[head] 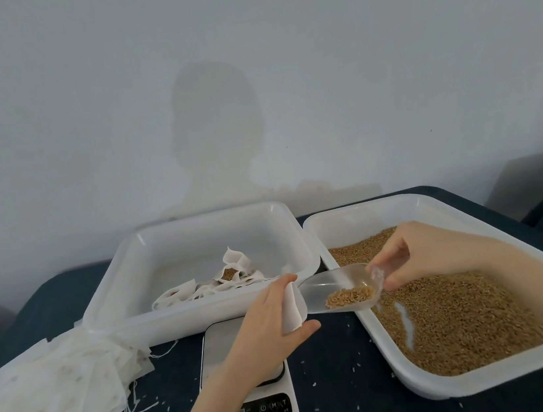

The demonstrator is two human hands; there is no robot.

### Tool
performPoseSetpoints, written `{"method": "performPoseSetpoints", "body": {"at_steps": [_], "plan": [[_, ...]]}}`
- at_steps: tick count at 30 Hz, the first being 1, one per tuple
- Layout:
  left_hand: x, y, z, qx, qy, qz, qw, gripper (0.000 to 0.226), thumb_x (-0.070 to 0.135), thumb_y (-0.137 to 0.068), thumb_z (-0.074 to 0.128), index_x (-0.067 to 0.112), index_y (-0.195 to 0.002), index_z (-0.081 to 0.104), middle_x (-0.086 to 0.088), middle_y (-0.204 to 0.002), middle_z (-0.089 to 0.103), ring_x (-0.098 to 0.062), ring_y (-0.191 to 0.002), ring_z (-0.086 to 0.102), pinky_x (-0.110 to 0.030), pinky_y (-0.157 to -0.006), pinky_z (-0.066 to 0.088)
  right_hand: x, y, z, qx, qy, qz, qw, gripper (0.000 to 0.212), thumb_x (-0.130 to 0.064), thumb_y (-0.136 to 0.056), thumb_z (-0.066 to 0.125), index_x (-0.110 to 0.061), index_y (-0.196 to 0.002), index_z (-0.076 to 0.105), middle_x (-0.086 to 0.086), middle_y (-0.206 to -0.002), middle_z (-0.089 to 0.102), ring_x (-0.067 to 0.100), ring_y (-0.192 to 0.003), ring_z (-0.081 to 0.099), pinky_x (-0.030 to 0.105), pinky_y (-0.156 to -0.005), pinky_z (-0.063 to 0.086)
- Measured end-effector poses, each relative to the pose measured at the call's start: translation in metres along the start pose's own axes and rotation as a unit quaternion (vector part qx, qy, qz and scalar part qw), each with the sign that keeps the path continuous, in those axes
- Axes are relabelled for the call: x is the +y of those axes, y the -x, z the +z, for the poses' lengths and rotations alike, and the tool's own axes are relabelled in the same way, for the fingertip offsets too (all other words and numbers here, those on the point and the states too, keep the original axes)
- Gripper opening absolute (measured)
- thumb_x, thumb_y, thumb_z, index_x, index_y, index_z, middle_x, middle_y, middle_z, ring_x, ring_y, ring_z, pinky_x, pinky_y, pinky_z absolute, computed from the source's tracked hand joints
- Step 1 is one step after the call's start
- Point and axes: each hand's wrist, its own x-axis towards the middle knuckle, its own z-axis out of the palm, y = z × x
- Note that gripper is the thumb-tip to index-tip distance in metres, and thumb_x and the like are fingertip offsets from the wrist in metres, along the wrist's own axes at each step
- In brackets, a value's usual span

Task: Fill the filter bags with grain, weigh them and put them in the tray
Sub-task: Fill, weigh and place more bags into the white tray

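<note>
Above the scale, left hand grips a white filter bag; right hand pinches a grain-laden clear scoop.

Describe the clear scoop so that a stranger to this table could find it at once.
Start at the white tray of brown grain on the right side of the dark table. Over its near-left rim, the right hand pinches a clear plastic scoop, its mouth at the white filter bag in the left hand. It is the only see-through thing, with some grain inside.
</note>
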Motion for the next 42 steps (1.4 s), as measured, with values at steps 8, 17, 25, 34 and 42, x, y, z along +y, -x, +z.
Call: {"method": "performPoseSetpoints", "body": {"at_steps": [8,17,25,34,42], "plan": [[-0.005,-0.003,0.002,-0.004,-0.028,0.017,0.999,0.072,0.061,-0.08,0.061,0.042,-0.139,0.023,0.028,-0.134,0.029,0.01,-0.118,0.026,-0.015,-0.102,0.022,-0.011,-0.005,0.005,0.022,0.054,0.007,0.998,0.027,-0.038,-0.069,0.08,-0.053,-0.089,0.072,-0.023,-0.092,0.072,-0.005,-0.088,0.067,0.031,-0.088,0.056],[-0.001,-0.009,0.008,0.004,-0.019,0.003,1.0,0.067,0.058,-0.079,0.064,0.038,-0.133,0.03,0.028,-0.118,0.033,0.006,-0.108,0.034,-0.017,-0.093,0.029,-0.05,-0.015,-0.002,0.089,0.319,0.029,0.943,0.039,-0.062,-0.069,0.069,-0.034,-0.096,0.074,-0.013,-0.081,0.072,0.0,-0.067,0.063,0.029,-0.067,0.055],[0.007,-0.012,0.011,0.05,0.099,-0.043,0.993,0.032,0.036,-0.087,0.066,0.027,-0.11,0.046,0.012,-0.1,0.057,0.008,-0.096,0.049,-0.014,-0.079,0.04,-0.092,-0.045,-0.015,0.079,0.517,-0.058,0.85,0.022,-0.027,-0.091,0.058,-0.03,-0.111,0.067,-0.007,-0.103,0.066,0.011,-0.118,0.047,0.04,-0.116,-0.011],[0.005,-0.01,-0.005,0.05,0.121,-0.021,0.991,0.023,0.028,-0.087,0.067,0.032,-0.1,0.048,0.025,-0.079,0.056,0.01,-0.079,0.052,-0.01,-0.072,0.037,-0.087,-0.044,-0.017,0.057,0.441,-0.021,0.895,0.033,-0.033,-0.093,0.058,-0.03,-0.126,0.061,-0.013,-0.12,0.065,0.009,-0.119,0.053,0.039,-0.119,0.002],[0.003,-0.01,-0.025,0.031,0.116,-0.023,0.992,0.034,0.029,-0.091,0.063,0.037,-0.119,0.045,0.018,-0.087,0.058,0.014,-0.069,0.051,-0.003,-0.067,0.037,-0.03,-0.027,-0.004,0.038,0.167,-0.001,0.985,0.031,-0.03,-0.093,0.062,-0.032,-0.124,0.062,-0.018,-0.121,0.064,-0.005,-0.109,0.058,0.02,-0.099,0.04]]}}
